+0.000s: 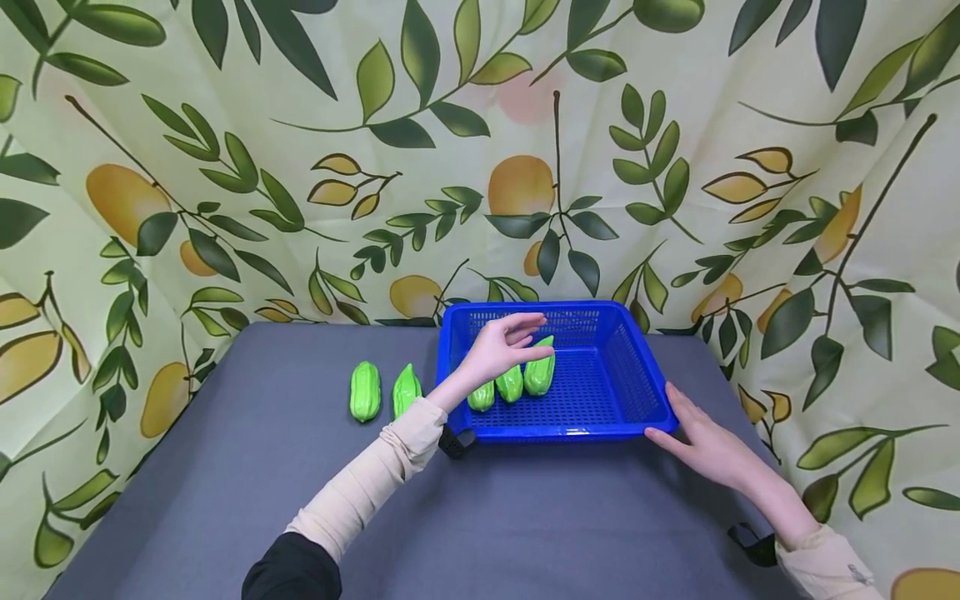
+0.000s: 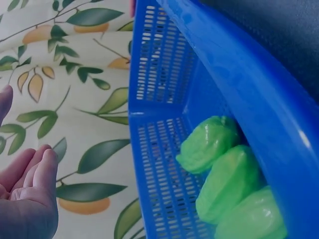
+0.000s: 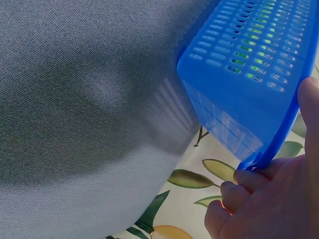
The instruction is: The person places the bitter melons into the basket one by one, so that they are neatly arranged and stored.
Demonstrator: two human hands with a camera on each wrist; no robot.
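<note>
A blue plastic basket [image 1: 600, 392] stands on the grey table. Three glossy green, ridged star fruits [image 1: 539, 371] lie side by side in its left half; the left wrist view shows them close to the wall. Over them hovers my left hand [image 1: 504, 348], its fingers loosely bent and nothing in it. At the basket's front right corner, my right hand [image 1: 708, 442] holds the rim, thumb on the front side and fingers along the right side. Two more star fruits [image 1: 365, 392] lie on the table left of the basket, one partly behind my left forearm.
The grey cloth-covered table [image 1: 300, 467] reaches back to a leaf-and-fruit patterned curtain [image 1: 420, 208], which hangs behind and on both sides. The basket's back wall stands near that curtain. Black straps [image 1: 752, 546] show at both wrists.
</note>
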